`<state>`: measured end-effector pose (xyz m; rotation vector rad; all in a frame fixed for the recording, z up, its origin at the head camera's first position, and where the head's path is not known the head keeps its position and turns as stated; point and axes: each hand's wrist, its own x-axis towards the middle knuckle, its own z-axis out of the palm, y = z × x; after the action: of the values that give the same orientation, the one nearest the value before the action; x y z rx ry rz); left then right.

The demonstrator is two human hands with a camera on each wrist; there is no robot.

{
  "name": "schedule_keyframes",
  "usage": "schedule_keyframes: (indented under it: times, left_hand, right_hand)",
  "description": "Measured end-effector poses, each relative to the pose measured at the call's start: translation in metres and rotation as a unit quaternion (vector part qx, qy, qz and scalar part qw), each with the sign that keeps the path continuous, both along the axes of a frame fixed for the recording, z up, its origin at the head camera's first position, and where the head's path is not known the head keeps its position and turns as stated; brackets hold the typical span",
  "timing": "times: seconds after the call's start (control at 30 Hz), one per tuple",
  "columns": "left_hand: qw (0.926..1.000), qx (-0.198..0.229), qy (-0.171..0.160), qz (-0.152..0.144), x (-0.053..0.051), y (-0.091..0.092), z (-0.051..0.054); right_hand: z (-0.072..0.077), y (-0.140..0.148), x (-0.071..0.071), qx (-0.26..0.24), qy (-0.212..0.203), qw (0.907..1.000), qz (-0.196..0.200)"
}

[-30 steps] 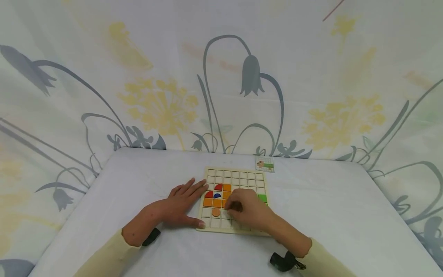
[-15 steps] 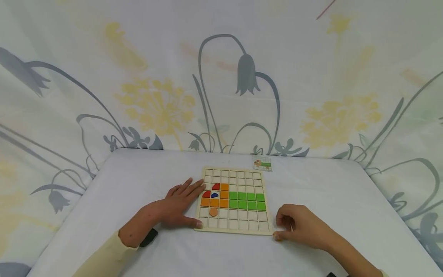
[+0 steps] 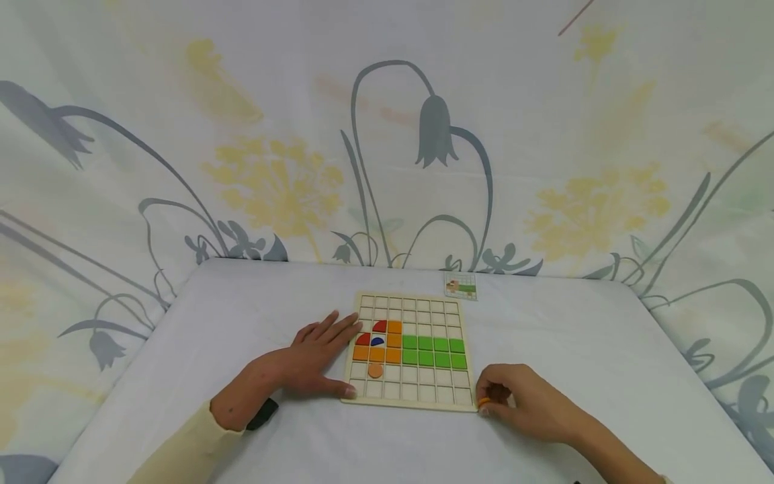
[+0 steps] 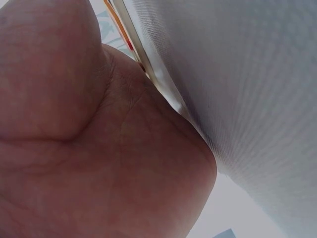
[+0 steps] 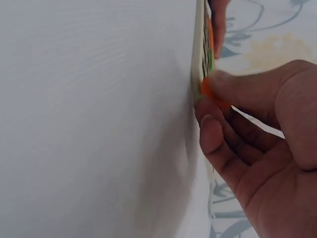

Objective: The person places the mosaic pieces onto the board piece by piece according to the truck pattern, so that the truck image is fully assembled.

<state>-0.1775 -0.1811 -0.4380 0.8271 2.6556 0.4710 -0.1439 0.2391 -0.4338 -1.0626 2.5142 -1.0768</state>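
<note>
A pale wooden grid board [image 3: 426, 392] lies on the white-covered table. Fingertips and thumb of my left hand [image 3: 314, 359] touch its left edge, the fingers straight and spread. By the near right corner, my right hand [image 3: 529, 403] pinches a small orange piece [image 5: 206, 88] between thumb and finger; its shape is mostly covered. Several green squares [image 3: 425, 343] fill two rows on the right. To their left are several orange squares [image 3: 394, 327], two red rounded pieces [image 3: 379, 327] and a blue half-round piece [image 3: 377, 342]. A light orange round piece [image 3: 375, 370] sits below them.
A small printed card [image 3: 461, 286] with a coloured grid picture lies behind the board's far right corner. A flower-patterned cloth [image 3: 387, 168] rises behind the table's far edge. White cloth [image 3: 605, 336] covers the tabletop.
My right hand has moved from over the board's middle to its near right corner, uncovering the green squares. An orange piece now shows in its pinch. The left hand stays put.
</note>
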Motion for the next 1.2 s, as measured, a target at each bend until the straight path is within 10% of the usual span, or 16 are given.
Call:
schedule_keyframes:
  times: [0.3,1.2]
  left_hand:
    - [0.9999,-0.008,-0.006,0.004,-0.002,0.003,0.001]
    - [0.9999,-0.007,-0.002,0.008,-0.002,0.002,-0.002]
  right_hand:
    - [-0.001,-0.036,-0.02,-0.028,0.063,0.9966,-0.044]
    - [-0.007,-0.068,-0.035,-0.045,0.024,0.9938,-0.099]
